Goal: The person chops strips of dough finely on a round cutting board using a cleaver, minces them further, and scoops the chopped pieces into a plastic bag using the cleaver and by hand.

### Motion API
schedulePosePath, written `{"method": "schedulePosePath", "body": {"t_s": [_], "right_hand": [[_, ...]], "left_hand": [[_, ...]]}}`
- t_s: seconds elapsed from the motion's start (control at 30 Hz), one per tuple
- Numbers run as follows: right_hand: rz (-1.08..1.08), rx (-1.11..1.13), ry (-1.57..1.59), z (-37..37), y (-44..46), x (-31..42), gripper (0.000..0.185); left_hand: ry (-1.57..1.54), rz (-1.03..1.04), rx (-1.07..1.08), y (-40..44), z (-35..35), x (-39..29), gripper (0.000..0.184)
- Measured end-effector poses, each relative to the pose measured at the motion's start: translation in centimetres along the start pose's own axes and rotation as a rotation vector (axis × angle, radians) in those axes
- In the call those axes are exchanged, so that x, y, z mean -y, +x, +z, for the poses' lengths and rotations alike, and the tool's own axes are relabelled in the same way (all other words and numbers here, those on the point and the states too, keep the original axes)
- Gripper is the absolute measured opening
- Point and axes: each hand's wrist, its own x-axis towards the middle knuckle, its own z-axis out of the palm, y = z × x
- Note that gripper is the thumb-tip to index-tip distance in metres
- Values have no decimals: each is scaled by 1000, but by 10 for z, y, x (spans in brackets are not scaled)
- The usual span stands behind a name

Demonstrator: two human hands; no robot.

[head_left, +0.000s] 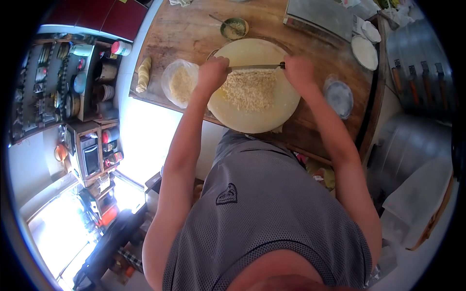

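A long blade [256, 66] spans the upper part of a round pale board [262, 47], just above a heap of chopped pale food [250, 89]. My left hand [213, 73] is closed round the blade's left end. At the other end, my right hand [299, 72] is wrapped round the dark handle. Some yellowish bits lie at the heap's left side. Left of the board sits a clear plastic bag [180, 83] with pale crumbly stuff in it. Beyond the board, a green bowl [234, 29] holds more chopped food and a spoon.
The wooden table [179, 34] also bears a twisted dough-like piece [143, 75] at its left edge, a plastic-covered container [338, 99] at right, a metal box [320, 17] and a white plate [364, 52]. Shelves with jars stand left; large metal drums [412, 68] stand right.
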Motion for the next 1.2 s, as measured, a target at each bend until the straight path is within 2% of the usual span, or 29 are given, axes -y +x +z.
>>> {"method": "schedulePosePath", "body": {"t_s": [0.2, 0.3, 0.37, 0.5, 0.6, 0.7, 0.8, 0.9, 1.0, 1.07, 1.2], "right_hand": [[-11, 36, -8, 32, 9, -10, 6], [-27, 7, 22, 4, 5, -7, 7], [-22, 47, 3, -3, -15, -1, 7], [-3, 65, -5, 24, -33, 2, 7], [-51, -12, 41, 28, -39, -4, 7], [-28, 2, 7, -10, -45, 4, 7], [-30, 58, 7, 18, -58, 5, 6], [-28, 40, -3, 18, -59, 4, 6], [-17, 6, 28, -13, -68, 14, 6], [-2, 32, 30, 15, -79, 13, 6], [-15, -25, 66, 11, -83, 12, 7]], "left_hand": [[-11, -5, 23, 14, 7, 7, 17], [-16, -7, -15, 3, -11, -8, 16], [-19, -36, 34, -17, -20, -20, 16], [-23, -58, 109, -35, 11, -14, 15], [-54, -31, 70, -42, 11, -18, 15], [-69, -15, 19, -45, -3, -27, 18], [-70, -38, 47, -55, 4, -30, 17], [-78, -9, 28, -58, 8, -30, 17], [-45, 18, 0, -63, 1, -33, 16], [-115, -9, 30, -75, 9, -34, 19], [-114, 23, 24, -82, 8, -35, 19]]}}
